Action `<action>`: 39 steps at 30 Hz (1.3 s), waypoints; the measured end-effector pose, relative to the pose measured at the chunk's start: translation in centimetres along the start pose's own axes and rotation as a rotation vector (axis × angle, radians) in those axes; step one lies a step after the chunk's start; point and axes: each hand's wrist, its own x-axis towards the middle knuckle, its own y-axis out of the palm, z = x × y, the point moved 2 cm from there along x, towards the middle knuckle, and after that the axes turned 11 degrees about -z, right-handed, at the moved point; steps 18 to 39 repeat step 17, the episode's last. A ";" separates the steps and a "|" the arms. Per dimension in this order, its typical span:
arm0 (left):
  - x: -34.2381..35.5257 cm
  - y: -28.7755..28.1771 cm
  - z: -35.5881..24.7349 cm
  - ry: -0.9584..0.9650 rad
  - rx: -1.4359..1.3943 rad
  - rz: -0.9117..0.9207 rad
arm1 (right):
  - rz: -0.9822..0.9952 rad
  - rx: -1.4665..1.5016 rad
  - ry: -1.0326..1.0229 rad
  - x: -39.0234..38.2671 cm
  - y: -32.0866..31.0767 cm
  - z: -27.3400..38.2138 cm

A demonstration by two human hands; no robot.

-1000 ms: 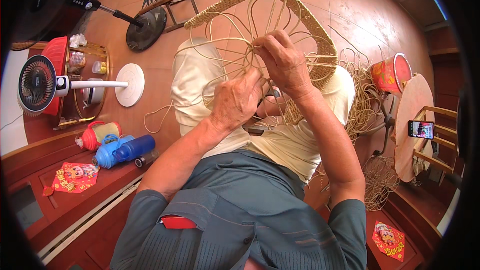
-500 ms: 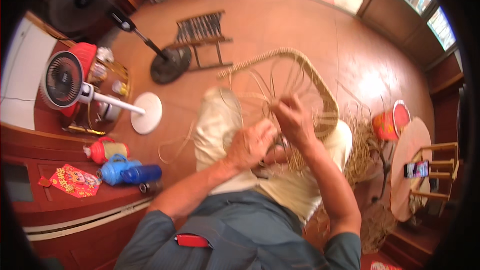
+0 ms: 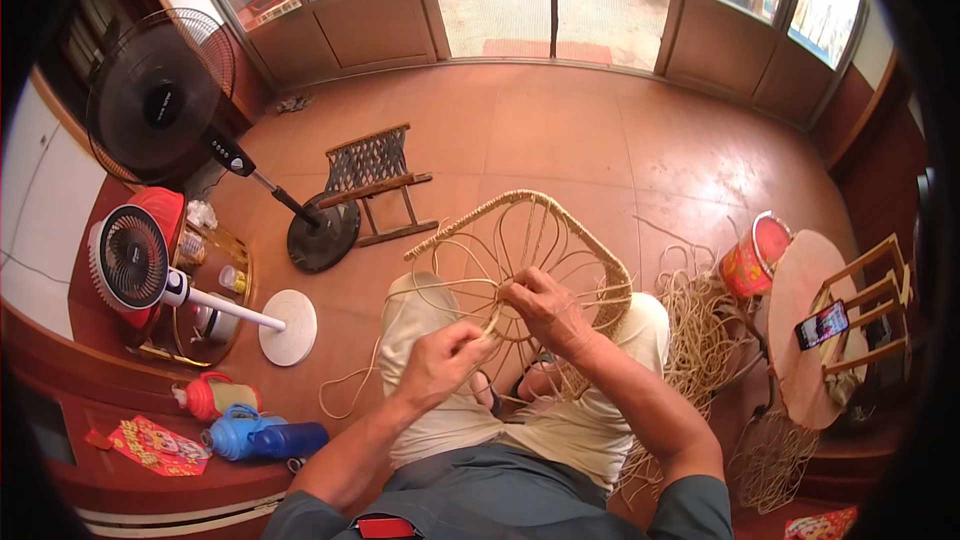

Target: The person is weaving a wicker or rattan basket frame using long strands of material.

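A wicker frame (image 3: 597,243) with a tightly wound rim rests across my knees. Thin rods loop inside it and spread like spokes from a crossing point. At that crossing my right hand (image 3: 548,310) has its fingers bent closely round the cane strands. Just to the left and nearer to me, my left hand (image 3: 438,365) pinches a pale cane strand (image 3: 494,320) between thumb and fingers. A loose length of cane (image 3: 348,402) trails down past my left knee.
A heap of loose cane (image 3: 695,340) lies right of my knee, by a red bucket (image 3: 768,240) and a round-topped stool (image 3: 800,380) with a phone (image 3: 822,326). Leftward stand a white fan (image 3: 235,310), a black fan (image 3: 165,105), a folding stool (image 3: 370,165) and flasks (image 3: 285,440).
The view has tilted up, bringing more of the doorway in. My hands sit lower and further left in it, closer to the crossing of the spokes, and the wicker frame shows more fully.
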 end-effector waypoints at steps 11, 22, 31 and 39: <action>-14.7 -30.3 19.2 -0.273 1.278 -0.334 | -0.023 -0.168 0.006 0.1 -1.0 0.3; -24.5 -44.2 21.1 -0.836 1.522 -0.568 | -0.234 -0.197 0.212 2.4 -2.2 -2.4; -24.5 -44.2 21.1 -0.836 1.522 -0.568 | -0.234 -0.197 0.212 2.4 -2.2 -2.4; -24.5 -44.2 21.1 -0.836 1.522 -0.568 | -0.234 -0.197 0.212 2.4 -2.2 -2.4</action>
